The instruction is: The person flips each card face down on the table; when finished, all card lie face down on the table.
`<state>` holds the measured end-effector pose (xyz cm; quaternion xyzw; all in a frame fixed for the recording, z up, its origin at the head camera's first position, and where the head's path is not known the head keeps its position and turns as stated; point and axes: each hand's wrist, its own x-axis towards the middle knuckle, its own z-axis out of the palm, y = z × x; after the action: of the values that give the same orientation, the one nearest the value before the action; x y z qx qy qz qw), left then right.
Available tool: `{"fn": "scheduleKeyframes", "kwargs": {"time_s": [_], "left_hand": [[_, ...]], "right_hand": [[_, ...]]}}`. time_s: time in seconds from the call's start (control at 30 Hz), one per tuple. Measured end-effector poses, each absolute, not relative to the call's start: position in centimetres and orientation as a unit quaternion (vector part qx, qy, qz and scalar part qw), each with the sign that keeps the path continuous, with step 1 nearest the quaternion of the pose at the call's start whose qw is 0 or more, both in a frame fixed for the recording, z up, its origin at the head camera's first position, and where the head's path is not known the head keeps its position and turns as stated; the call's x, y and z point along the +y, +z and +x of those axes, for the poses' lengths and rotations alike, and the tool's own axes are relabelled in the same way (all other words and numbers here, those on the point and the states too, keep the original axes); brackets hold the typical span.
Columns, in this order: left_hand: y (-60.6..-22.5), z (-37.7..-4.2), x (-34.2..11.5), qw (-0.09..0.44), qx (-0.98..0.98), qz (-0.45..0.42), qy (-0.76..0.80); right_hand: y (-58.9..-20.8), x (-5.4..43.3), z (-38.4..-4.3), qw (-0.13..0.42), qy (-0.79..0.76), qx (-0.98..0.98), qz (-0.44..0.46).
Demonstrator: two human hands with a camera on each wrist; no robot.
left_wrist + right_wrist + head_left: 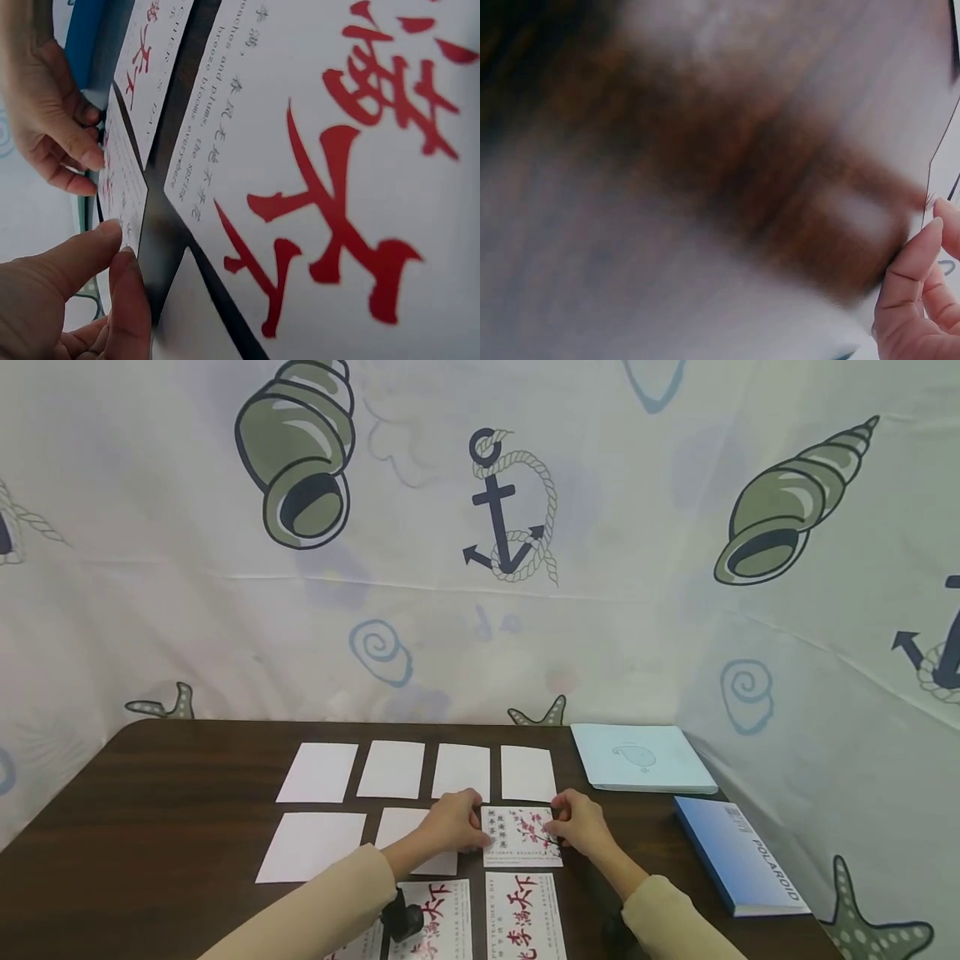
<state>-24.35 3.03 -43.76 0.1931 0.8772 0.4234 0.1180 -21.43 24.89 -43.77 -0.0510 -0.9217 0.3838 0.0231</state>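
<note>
A card printed with pink blossoms and dark characters (517,852) lies between my two hands, in line with the middle row of cards. At its left edge, my left hand (450,823) pinches it between thumb and index finger. My right hand (587,828) pinches the opposite edge in the same manner. The left wrist view shows both hands (56,120) on the card from the side. Just nearer to me lie cards with red calligraphy (522,914), and my left forearm partly covers one of them. Only the fingers of my right hand (911,300) show in the right wrist view.
Several blank white cards (392,768) make up the back row, and more white cards (311,847) lie left of my left hand. A pale blue flat packet (637,760) and a blue POLAROID box (738,860) sit along the right side of the dark table (150,843).
</note>
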Motion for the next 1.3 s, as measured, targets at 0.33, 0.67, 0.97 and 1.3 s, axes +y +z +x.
{"fn": "scheduleKeyframes", "kwargs": {"time_s": [0.33,0.67,0.97,1.3], "left_hand": [[-43.7,-24.2,3.2,0.093,0.895,0.215,0.379],[-43.7,-24.5,3.5,0.112,0.894,0.206,0.382],[-43.3,-24.4,3.9,0.12,0.893,0.205,0.383],[-43.5,-24.7,3.6,0.025,0.897,0.235,0.374]], "right_hand": [[-43.4,24.8,-21.8,0.005,0.371,-0.928,-0.045],[-43.4,25.1,-22.2,-0.007,0.377,-0.925,-0.041],[-43.8,25.5,-22.0,0.017,0.399,-0.916,-0.029],[-44.5,25.1,-21.7,0.057,0.389,-0.919,-0.019]]}}
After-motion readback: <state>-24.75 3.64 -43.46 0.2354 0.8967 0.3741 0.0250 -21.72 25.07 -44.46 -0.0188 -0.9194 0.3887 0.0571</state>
